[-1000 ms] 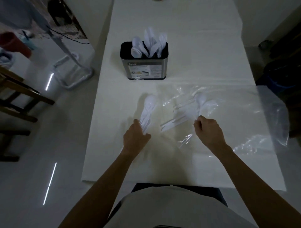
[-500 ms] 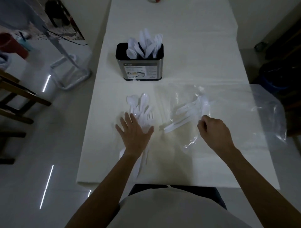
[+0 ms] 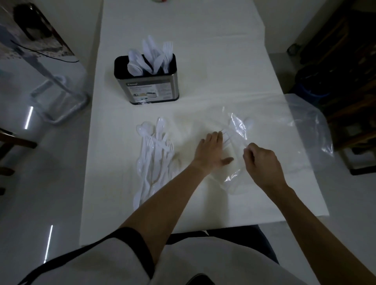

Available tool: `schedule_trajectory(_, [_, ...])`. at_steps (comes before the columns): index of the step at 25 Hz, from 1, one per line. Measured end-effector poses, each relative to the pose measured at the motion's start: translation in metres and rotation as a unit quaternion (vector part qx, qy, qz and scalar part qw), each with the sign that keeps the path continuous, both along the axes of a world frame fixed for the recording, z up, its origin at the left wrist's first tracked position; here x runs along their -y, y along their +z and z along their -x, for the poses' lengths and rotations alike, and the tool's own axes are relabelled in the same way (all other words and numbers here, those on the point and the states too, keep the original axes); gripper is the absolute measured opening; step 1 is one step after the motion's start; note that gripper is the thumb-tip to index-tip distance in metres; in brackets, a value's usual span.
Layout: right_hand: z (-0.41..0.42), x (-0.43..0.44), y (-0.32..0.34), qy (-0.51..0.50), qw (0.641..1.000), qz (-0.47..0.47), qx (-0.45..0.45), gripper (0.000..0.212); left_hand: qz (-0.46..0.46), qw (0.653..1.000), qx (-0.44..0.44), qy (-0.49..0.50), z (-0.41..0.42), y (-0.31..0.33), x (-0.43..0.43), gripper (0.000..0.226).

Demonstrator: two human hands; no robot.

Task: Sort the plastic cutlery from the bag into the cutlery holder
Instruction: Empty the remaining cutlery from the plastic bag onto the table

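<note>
The left hand [image 3: 211, 151] lay flat, fingers straight, beside the crinkled clear plastic bag [image 3: 305, 130]; the right hand [image 3: 262, 160] pinched its glossy film.

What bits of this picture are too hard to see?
All in the head view:
1. Cutlery inside the bag: shiny crinkles and the left hand hide how many.
2. Holder insides: packed cutlery and darkness hide any dividers.
3. Label print on the holder: too small.
4. Small thing at the top edge: cut off.

I'm watching through one head-worn camera, tilting down the table [image 3: 203, 30] toward 12 o'clock. It's sitting close, cutlery holder [image 3: 149, 89] at 11 o'clock.
</note>
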State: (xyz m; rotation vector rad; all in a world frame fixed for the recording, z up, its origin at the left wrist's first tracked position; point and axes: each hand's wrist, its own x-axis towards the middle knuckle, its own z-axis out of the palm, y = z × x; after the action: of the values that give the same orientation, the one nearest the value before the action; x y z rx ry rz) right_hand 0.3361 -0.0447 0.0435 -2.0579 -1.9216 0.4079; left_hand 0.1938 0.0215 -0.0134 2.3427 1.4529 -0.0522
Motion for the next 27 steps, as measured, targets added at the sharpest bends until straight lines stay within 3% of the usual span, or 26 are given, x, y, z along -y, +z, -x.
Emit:
schedule_trajectory(2, [-0.004, 0.001, 0.001, -0.017, 1.0, -0.012, -0.004, 0.027, -0.003, 0.999, -0.033, 0.028, -0.013, -0.007, 0.001, 0.084])
schedule_trajectory(6, [-0.013, 0.004, 0.007, -0.032, 0.999, -0.034, 0.005, 0.027, -0.016, 0.997, -0.053, 0.056, -0.023, -0.016, 0.002, 0.052])
schedule_trajectory(11, [-0.021, 0.005, 0.011, -0.029, 0.999, -0.039, 0.018, 0.027, -0.025, 0.992, -0.118, 0.029, -0.033, -0.019, -0.007, 0.03])
schedule_trajectory(14, [-0.022, 0.005, 0.011, -0.019, 0.999, -0.035, 0.027, 0.027, 0.013, 0.99, -0.126, 0.066, -0.035, -0.014, -0.01, 0.012])
schedule_trajectory(17, [-0.022, 0.003, 0.011, -0.013, 0.999, -0.032, 0.039, 0.026, 0.034, 0.994, -0.071, 0.078, -0.036, -0.024, -0.019, 0.012])
schedule_trajectory(20, [-0.021, 0.002, 0.009, -0.011, 0.999, -0.03, 0.038, 0.026, 0.005, 0.996, -0.061, 0.068, -0.033, -0.017, -0.017, 0.031])
schedule_trajectory(23, [-0.02, 0.002, 0.007, -0.013, 0.999, -0.034, 0.034, 0.028, -0.014, 0.998, -0.018, 0.053, -0.031, -0.015, -0.018, 0.034])
schedule_trajectory(27, [-0.019, 0.002, 0.008, -0.015, 0.999, -0.04, 0.027, 0.028, -0.024, 0.998, -0.036, 0.051, -0.035, -0.022, -0.022, 0.037])
